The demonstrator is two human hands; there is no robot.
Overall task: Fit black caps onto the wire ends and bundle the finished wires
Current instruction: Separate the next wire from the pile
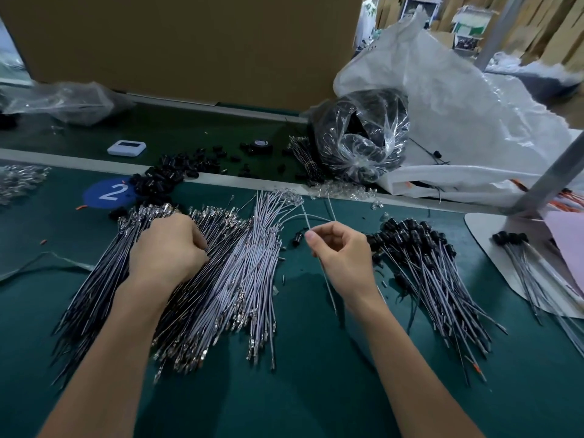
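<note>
The table [316, 374] carries the whole job. Far beyond the right hand [341, 254] slumps a white sack [474, 105], with a clear bag [360, 137] of black parts against it.

Under and around the left hand [167, 248] lies the biggest heap, the bare wires [240, 279], fanned out with no caps on them. Just right of the right hand is a smaller heap of capped wires [426, 270], and farther right again a small bundle [521, 257], also capped. Loose caps [164, 178] are heaped beyond the left hand.

The left hand is curled knuckles-up on the bare wires, fingertips hidden among them. Whether it pinches one, I cannot tell. The right hand pinches a single wire [325, 279] between thumb and fingers, lifted off the table. One cap [297, 240] lies just left of it.

My judgement is that well under half is done: the bare heap outweighs the capped one, and most of the capped wires look untied.
</note>
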